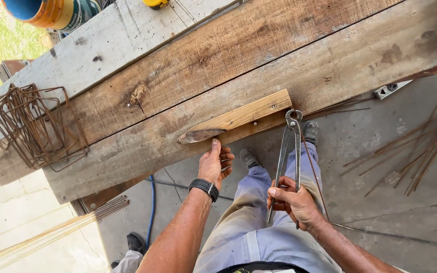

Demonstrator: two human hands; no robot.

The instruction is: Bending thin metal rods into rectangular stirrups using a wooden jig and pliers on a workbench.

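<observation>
Right hand [294, 202], lower centre-right of the frame, has its fingers wrapped tight round the handles of long steel pincers [289, 151], whose head sits at the plank bench [259, 55] edge by a small wooden wedge [238, 117]. Left hand [214, 164], mid-frame, is loosely curled, thumb touching the bench edge, holding nothing I can make out. Bent rebar stirrups [34, 126] are piled at left.

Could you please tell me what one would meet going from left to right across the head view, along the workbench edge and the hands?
Pile of rusty bent wire stirrups → left hand with its black wristwatch → pale wooden strip fixed on the plank → right hand holding long-handled steel pincers → loose rusty rods on the concrete floor.
</observation>
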